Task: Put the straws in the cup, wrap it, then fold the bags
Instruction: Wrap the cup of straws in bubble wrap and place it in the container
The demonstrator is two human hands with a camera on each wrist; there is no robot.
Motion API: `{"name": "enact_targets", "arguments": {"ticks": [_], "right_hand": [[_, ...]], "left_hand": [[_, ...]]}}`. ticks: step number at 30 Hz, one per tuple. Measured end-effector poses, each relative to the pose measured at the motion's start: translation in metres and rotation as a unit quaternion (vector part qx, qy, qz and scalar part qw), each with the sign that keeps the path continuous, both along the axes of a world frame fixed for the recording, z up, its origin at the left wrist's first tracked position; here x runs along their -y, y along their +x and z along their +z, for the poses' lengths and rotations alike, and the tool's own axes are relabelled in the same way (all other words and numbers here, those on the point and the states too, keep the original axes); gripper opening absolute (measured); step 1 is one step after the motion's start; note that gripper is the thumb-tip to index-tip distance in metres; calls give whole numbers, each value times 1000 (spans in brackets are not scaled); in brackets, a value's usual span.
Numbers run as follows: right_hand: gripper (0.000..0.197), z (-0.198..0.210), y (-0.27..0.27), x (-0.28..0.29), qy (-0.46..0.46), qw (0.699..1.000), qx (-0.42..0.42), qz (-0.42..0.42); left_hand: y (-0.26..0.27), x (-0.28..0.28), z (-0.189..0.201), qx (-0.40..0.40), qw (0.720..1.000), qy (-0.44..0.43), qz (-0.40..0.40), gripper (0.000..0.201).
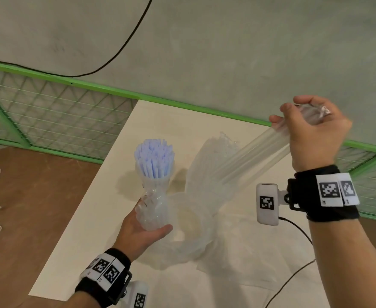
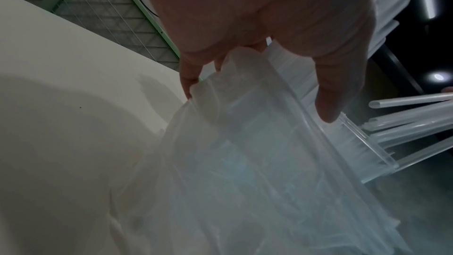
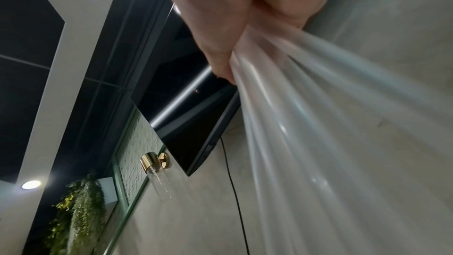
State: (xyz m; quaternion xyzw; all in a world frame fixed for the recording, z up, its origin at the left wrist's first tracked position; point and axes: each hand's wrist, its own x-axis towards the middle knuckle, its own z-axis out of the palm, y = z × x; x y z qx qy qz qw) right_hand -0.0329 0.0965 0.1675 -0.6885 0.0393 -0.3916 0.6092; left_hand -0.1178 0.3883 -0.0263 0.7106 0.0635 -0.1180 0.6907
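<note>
A clear ribbed cup point(image 1: 154, 185) packed with pale blue straws point(image 1: 153, 156) is held above the white table point(image 1: 89, 241). My left hand point(image 1: 152, 217) grips the cup's lower part, fingers and thumb curled round it; the left wrist view shows them on the cup point(image 2: 245, 143). My right hand point(image 1: 302, 116) is raised at the right. It grips the top end of a bundle of clear straws point(image 1: 249, 158) in clear plastic, which slants down toward the cup. The straws' open ends point(image 2: 412, 115) show beside the cup. In the right wrist view the bundle point(image 3: 318, 123) is blurred.
Crumpled clear bags point(image 1: 227, 252) lie on the table under and right of the cup. A black cable point(image 1: 294, 274) runs across the table's right side. A green wire fence point(image 1: 49, 112) stands behind. The table's left edge drops to a brown floor point(image 1: 27, 207).
</note>
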Motion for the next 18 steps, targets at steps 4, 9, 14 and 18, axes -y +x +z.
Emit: {"name": "enact_targets", "arguments": {"ticks": [4, 9, 14, 18], "right_hand": [[20, 7, 5, 1, 28, 1000, 10, -3], [14, 3, 12, 1, 28, 1000, 2, 13], [12, -19, 23, -1, -31, 998, -25, 37], [8, -43, 26, -3, -115, 987, -57, 96]], "left_hand": [[0, -1, 1, -5, 1000, 4, 11, 66], [-1, -2, 2, -1, 1000, -7, 10, 70], [-1, -1, 3, 1, 1000, -7, 6, 70], [-2, -1, 6, 0, 1000, -2, 8, 65]]}}
